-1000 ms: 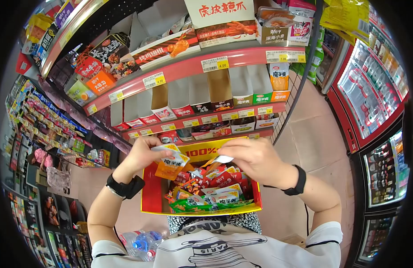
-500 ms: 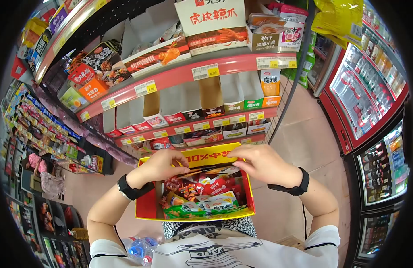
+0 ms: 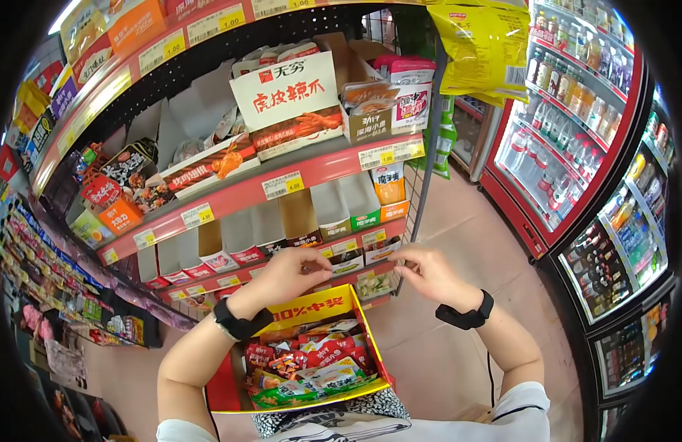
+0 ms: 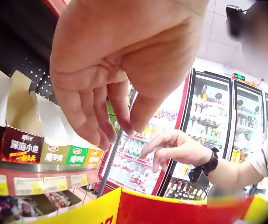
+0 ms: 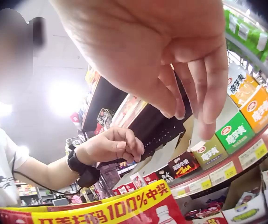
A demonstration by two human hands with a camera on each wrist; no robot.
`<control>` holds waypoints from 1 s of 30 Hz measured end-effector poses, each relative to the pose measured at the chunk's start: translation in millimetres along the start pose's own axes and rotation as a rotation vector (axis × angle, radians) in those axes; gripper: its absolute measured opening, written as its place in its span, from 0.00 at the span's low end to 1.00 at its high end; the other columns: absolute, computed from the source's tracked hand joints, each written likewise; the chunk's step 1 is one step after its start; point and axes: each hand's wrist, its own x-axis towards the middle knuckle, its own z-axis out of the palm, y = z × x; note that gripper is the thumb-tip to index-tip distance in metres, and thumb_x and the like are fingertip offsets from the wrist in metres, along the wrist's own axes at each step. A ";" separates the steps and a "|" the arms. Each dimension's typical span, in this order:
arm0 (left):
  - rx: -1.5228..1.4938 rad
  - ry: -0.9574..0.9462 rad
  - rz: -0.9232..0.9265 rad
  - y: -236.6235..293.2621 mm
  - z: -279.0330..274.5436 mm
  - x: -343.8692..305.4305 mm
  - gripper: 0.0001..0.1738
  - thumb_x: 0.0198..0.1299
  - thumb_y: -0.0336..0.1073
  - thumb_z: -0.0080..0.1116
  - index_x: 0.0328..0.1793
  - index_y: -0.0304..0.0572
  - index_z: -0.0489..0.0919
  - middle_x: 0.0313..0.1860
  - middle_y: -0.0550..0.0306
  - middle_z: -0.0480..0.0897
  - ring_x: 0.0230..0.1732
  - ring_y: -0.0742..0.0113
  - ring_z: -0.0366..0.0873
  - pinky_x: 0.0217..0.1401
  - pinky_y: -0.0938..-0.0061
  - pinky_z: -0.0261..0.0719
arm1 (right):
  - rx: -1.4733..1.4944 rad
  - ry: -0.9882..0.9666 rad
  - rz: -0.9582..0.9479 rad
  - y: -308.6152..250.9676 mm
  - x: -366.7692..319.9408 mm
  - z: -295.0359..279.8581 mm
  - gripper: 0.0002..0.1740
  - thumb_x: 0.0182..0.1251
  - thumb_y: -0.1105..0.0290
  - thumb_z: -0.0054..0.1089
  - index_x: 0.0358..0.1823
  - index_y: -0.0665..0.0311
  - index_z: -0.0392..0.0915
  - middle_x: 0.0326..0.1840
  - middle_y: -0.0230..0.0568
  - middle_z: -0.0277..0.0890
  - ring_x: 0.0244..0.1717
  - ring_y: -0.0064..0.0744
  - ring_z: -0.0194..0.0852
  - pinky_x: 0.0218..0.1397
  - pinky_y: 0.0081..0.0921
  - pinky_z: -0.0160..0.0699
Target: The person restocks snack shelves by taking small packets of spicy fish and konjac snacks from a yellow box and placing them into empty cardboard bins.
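A yellow-and-red carton (image 3: 312, 309) sits at the person's lap in the head view, filled with snack packets (image 3: 311, 361) in red, green and white. Just above its back flap is the left hand (image 3: 288, 277), fingers bent loosely with nothing between them. The right hand (image 3: 434, 278) hangs to the right of the carton, in front of the lower shelf; its fingers are relaxed and hold nothing. From the right wrist, the fingertips of the right hand (image 5: 152, 51) overlap an olive-green shelf box (image 5: 209, 153). A green box (image 5: 235, 134) and an orange box (image 5: 260, 109) stand beside it.
The shelf rack (image 3: 230, 202) ahead carries a row of narrow open boxes, mostly without packets, and larger snack boxes above. A yellow bag (image 3: 477, 51) hangs at the rack's right post. Drink fridges (image 3: 554, 147) line the right side, beyond the tiled floor (image 3: 466, 221).
Both hands have left the packets inside the carton and risen toward the shelf, apart from each other. The packets held a second ago are out of the hands. The head view has swung right.
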 end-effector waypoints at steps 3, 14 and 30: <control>0.025 0.017 0.031 6.9 2.3 24.9 0.10 0.59 0.32 0.61 0.45 0.35 0.80 0.39 0.60 0.82 0.42 0.75 0.78 0.47 0.77 0.77 | 0.044 0.110 0.022 17.3 10.9 -4.2 0.15 0.60 0.77 0.56 0.49 0.65 0.75 0.47 0.47 0.75 0.45 0.44 0.77 0.43 0.31 0.78; 0.219 0.234 0.076 -18.8 3.6 119.3 0.25 0.52 0.39 0.63 0.57 0.45 0.72 0.53 0.46 0.77 0.55 0.53 0.75 0.55 0.65 0.73 | -0.571 0.432 -0.233 49.1 102.1 -8.9 0.30 0.52 0.82 0.51 0.60 0.69 0.63 0.63 0.56 0.62 0.66 0.53 0.57 0.66 0.39 0.62; 0.464 0.352 -0.015 -4.2 7.7 167.5 0.32 0.54 0.39 0.61 0.64 0.39 0.65 0.62 0.36 0.69 0.66 0.44 0.63 0.64 0.61 0.65 | -0.702 0.493 -0.134 77.2 144.8 -2.1 0.13 0.59 0.74 0.48 0.45 0.68 0.71 0.49 0.49 0.71 0.57 0.46 0.66 0.60 0.39 0.66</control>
